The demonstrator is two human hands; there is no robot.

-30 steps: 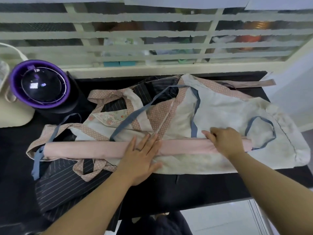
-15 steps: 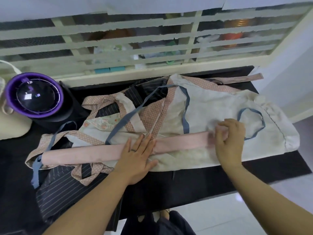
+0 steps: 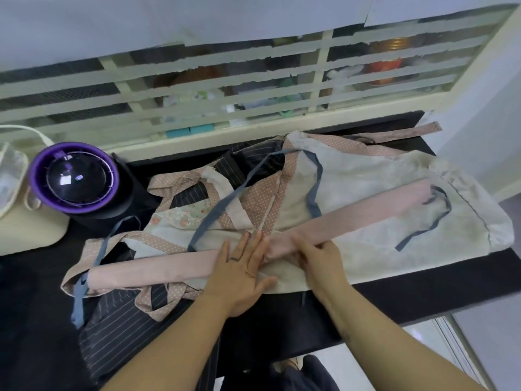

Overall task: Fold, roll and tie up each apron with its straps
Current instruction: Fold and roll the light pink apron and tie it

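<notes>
- A black table (image 3: 394,289) filled the middle of the view, its front edge running off to the right.
- Behind it stood a window (image 3: 253,88) with cream horizontal bars and uprights, set above a cream sill (image 3: 338,121).
- Blurred items showed through the bars, among them teal boxes (image 3: 189,130) and something orange (image 3: 386,66).
- A pale grey-blue wall (image 3: 169,18) rose above the window; another wall (image 3: 485,131) closed the right side.
- A pale floor (image 3: 493,320) showed past the table's edge at lower right.
- On the table's left end sat a round black appliance (image 3: 73,179) with a purple rim, just beside a cream bag (image 3: 28,232).
- The light was soft and even.
</notes>
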